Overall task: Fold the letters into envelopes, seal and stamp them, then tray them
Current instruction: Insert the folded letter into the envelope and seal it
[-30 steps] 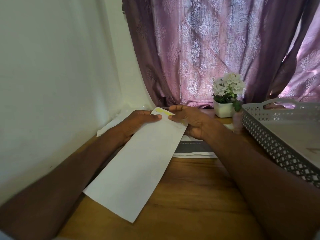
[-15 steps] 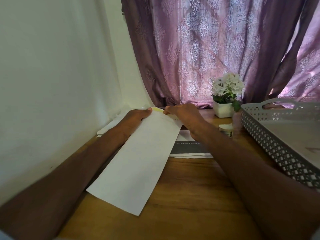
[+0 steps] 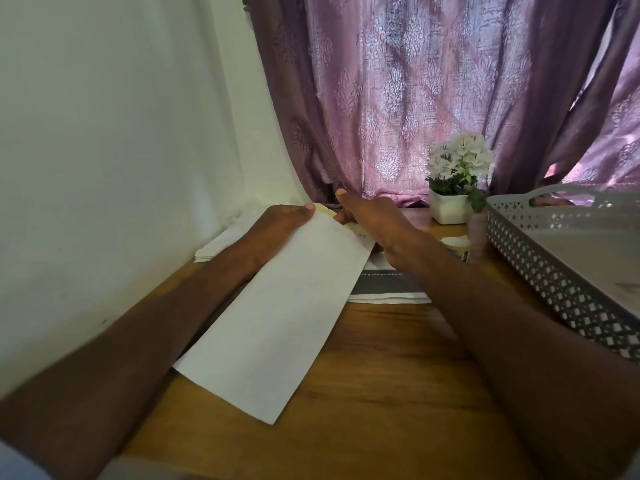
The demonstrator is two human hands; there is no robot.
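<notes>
Envelope: the long white envelope [image 3: 277, 306] lies across the centre of the frame, long axis running from lower left up toward the upper right, far end lifted at the hands, near corner low over the wooden desk [image 3: 381, 393].
Left hand: the left hand [image 3: 277, 226] holds the far end, thumb on top of the paper and the fingers hidden beneath it; gripping it, as far as this view shows.
Right hand: the right hand [image 3: 374, 220] sits at the same far end, over the yellowish strip [image 3: 325, 211] peeking out there, fingers reaching forward; pressing or pinching, I cannot tell.
Key relation: both hands meet at the far short edge, so the whole length of the envelope trails back toward the body; the flap end is the working end.
Change: against a second ago, less of the yellow strip shows, and the right hand has slid further up and over that edge.
Tray: the grey perforated tray [image 3: 540, 271] waits at the right edge of the frame, closer to the right hand.
Around: a paper stack [image 3: 388, 296] lies under the right forearm, and a white flower pot [image 3: 450, 209] stands before the purple curtain [image 3: 415, 98].
</notes>
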